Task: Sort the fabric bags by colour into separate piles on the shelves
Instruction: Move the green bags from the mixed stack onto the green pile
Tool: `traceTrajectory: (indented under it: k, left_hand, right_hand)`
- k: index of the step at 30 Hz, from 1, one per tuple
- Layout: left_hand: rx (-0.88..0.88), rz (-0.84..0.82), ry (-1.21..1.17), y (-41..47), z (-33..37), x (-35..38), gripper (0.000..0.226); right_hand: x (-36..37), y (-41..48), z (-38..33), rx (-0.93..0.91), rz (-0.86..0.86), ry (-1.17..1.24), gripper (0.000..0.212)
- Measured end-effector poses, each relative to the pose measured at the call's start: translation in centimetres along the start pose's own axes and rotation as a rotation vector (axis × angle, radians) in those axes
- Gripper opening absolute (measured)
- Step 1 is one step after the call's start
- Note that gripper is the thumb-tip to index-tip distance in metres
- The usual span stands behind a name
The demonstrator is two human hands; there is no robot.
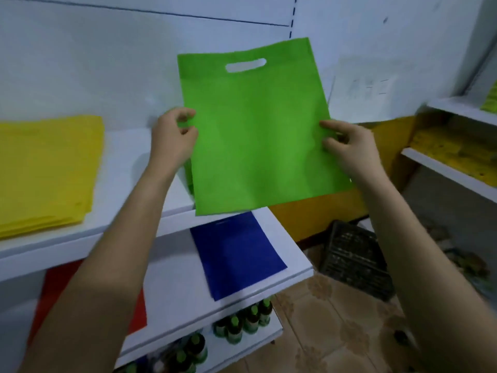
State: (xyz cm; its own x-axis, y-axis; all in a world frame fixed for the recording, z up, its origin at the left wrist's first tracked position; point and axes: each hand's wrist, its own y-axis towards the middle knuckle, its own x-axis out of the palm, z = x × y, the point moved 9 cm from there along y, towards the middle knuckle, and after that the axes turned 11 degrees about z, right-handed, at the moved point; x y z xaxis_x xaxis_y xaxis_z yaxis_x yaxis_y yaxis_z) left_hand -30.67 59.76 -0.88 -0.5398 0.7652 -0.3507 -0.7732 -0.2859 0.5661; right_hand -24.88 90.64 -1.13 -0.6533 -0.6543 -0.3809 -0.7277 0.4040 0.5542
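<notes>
Pinching green bag (258, 135) upright by both side edges, left hand (173, 138) and right hand (347, 146) level, right of yellow pile (45, 170).

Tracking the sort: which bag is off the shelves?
The green bag, held by the left hand and right hand; the yellow stack, blue bag and red bag lie on shelves.

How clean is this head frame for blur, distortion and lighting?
Head view: soft overall, lighting dim and bluish; the flat green fabric bag, pinched by the left hand and right hand, reads clearly; wide-angle distortion skews the white shelf; the dark plastic crate on the floor is smeared.
</notes>
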Motion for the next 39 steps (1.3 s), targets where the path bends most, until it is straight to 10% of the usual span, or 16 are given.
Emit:
traceTrajectory:
  k: [11,31,39]
  left_hand:
    - [-0.297,-0.009,0.209,1.5,-7.5,3.0,0.049]
    - [-0.395,-0.021,0.144,-0.1,-8.0,3.1,0.059]
    - [-0.083,0.083,0.297,-1.6,-4.4,-0.9,0.036]
  right_hand:
    - [12.5,5.7,6.0,0.016,-0.344,-0.019,0.042]
    - [11.4,5.4,6.4,0.211,-0.501,0.230,0.035]
    - [8.1,1.2,-0.4,-0.239,-0.292,0.183,0.035]
